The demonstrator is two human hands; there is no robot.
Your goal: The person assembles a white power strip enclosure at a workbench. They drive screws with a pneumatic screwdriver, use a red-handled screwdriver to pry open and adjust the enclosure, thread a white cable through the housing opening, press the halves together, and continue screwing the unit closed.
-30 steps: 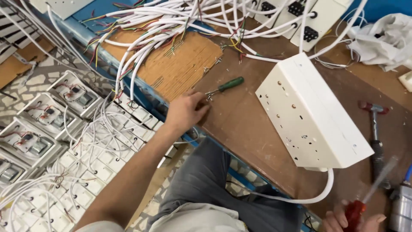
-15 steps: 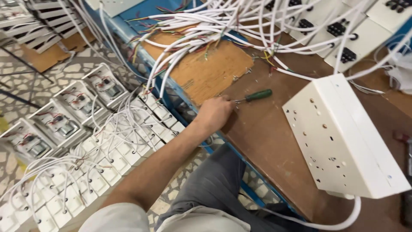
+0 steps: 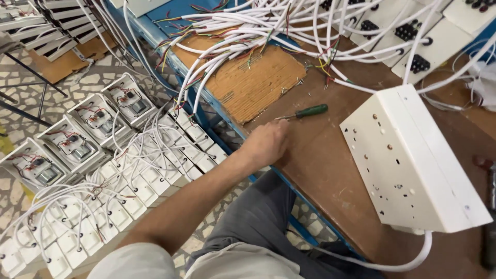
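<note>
Fingers of the left hand (image 3: 267, 144) are curled under at the bench edge, so I cannot tell whether they hold anything or how far apart they are; only the back of the hand and the knuckles show. The right hand is out of the picture. A screwdriver (image 3: 305, 112) with a green handle lies on the bench (image 3: 330, 170) just beyond the knuckles, its thin shaft pointing toward the hand, tip close to it but whether touching is hard to say. Its shaft lies along the edge of a worn board (image 3: 258, 82).

To the right a white box (image 3: 413, 160) sits tilted on the bench, holed face toward the hand, its lower corner hanging past the near edge; a white cable (image 3: 408, 258) leaves its underside and runs out of sight behind the knee. White cables (image 3: 289, 31) with coloured wire ends cover the far bench and hide much of it. At the right border a dark tool (image 3: 490, 206) is cut off.

Between hand and box the brown bench top lies bare. Past the left edge, down on the floor, rows of white switch plates (image 3: 129, 181) and open housings (image 3: 82, 139) lie tangled in wires
</note>
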